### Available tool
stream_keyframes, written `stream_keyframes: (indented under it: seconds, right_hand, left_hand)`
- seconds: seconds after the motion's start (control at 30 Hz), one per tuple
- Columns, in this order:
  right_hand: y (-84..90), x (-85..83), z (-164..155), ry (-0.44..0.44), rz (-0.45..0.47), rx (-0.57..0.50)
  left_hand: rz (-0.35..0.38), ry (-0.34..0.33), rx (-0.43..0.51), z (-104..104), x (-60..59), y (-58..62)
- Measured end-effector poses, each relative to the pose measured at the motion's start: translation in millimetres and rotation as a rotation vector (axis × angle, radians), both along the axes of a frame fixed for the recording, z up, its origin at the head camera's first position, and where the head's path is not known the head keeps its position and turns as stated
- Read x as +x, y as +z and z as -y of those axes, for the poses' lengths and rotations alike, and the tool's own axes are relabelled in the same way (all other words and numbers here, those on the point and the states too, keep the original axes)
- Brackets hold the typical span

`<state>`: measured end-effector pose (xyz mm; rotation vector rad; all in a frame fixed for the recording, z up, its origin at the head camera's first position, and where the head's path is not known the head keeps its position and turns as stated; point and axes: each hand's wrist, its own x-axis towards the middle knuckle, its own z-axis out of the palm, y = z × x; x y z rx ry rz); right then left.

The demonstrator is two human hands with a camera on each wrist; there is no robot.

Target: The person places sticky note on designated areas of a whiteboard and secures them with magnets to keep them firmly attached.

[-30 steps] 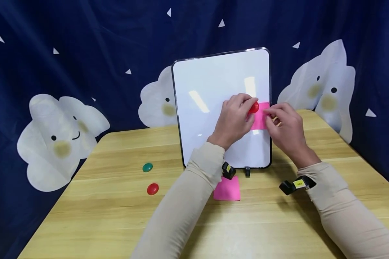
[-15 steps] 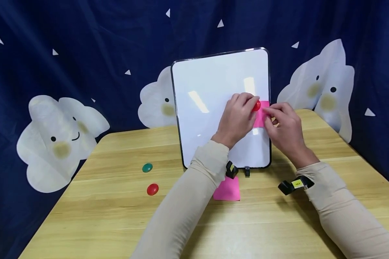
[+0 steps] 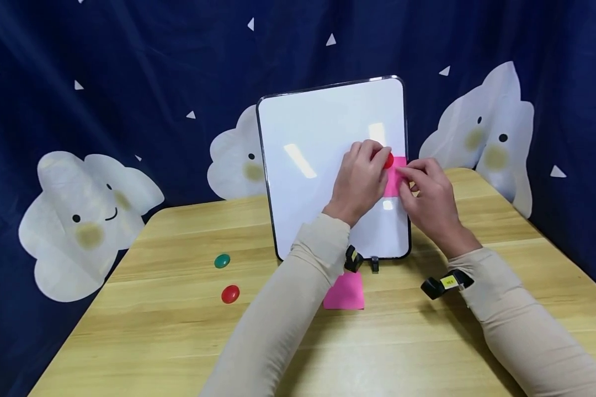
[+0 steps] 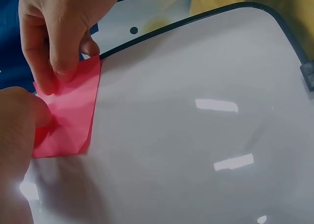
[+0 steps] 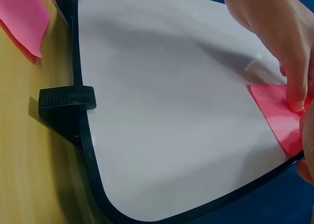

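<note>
A pink sticky note lies against the whiteboard at its right edge. My left hand pinches a round red magnet at the note's upper left. In the left wrist view that magnet shows partly behind the left hand, right at the note's surface. My right hand pinches the note's right side between thumb and fingers, by the board's black frame. The right wrist view has the note partly covered by both hands.
The whiteboard stands upright on black feet on a wooden table. A second pink note lies in front of it. To the left are a green disc and a red disc. A dark blue curtain hangs behind.
My left hand with the magnet has shifted slightly right relative to the board. The right hand keeps its hold at the note's edge. The head view has turned a little.
</note>
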<state>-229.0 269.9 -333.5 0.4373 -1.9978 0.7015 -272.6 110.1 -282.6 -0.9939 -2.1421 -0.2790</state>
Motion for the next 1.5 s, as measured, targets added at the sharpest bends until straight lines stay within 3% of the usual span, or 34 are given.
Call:
stream_keyframes:
  seconds: [0.4, 0.9, 1.1, 1.27, 1.5]
  right_hand:
    - [3.0, -0.6, 8.0, -0.077, -0.039, 0.036]
    - [0.8, 3.7, 13.0, -0.081, 0.047, 0.034]
    - [-0.2, 5.7, 10.7, -0.086, 0.077, 0.026]
    - [-1.5, 5.3, 9.8, -0.094, 0.064, 0.021]
    - [0.1, 4.2, 8.9, -0.093, 0.057, 0.006]
  left_hand:
    - [-0.017, 0.029, -0.061, 0.6, 0.5, 2.6]
    - [0.014, 0.01, -0.082, 3.7, -1.9, -0.1]
    - [0.032, -0.03, -0.041, 7.5, 1.2, -3.5]
    - [0.048, -0.062, -0.017, 17.7, 3.8, -6.8]
    - [0.053, -0.083, 0.0, 49.4, 12.7, -13.6]
